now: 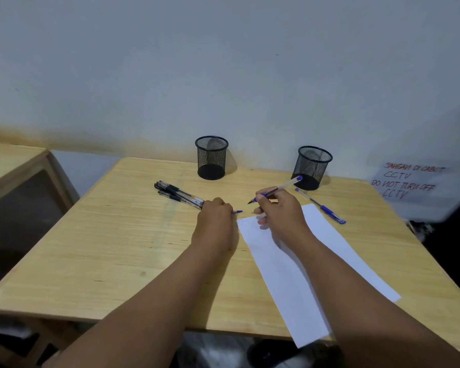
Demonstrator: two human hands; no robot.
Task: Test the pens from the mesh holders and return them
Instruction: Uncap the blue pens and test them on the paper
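The pen point(276, 189) in the right hand point(278, 211) is light, stiff and smooth, likely to roll or slip, so it is best pinched low on the barrel near the tip, as the fingers clamp it now, nib raised just beyond the far corner of the paper point(298, 266). It is clear-bodied with a blue end. The left hand point(217, 216) is closed around what seems to be a blue cap point(237, 211), just left of the paper, touching the black pens point(178, 194). Another blue pen point(320, 206) lies right of the paper; both mesh holders point(211, 158) stand empty beyond it on the table point(117, 248).
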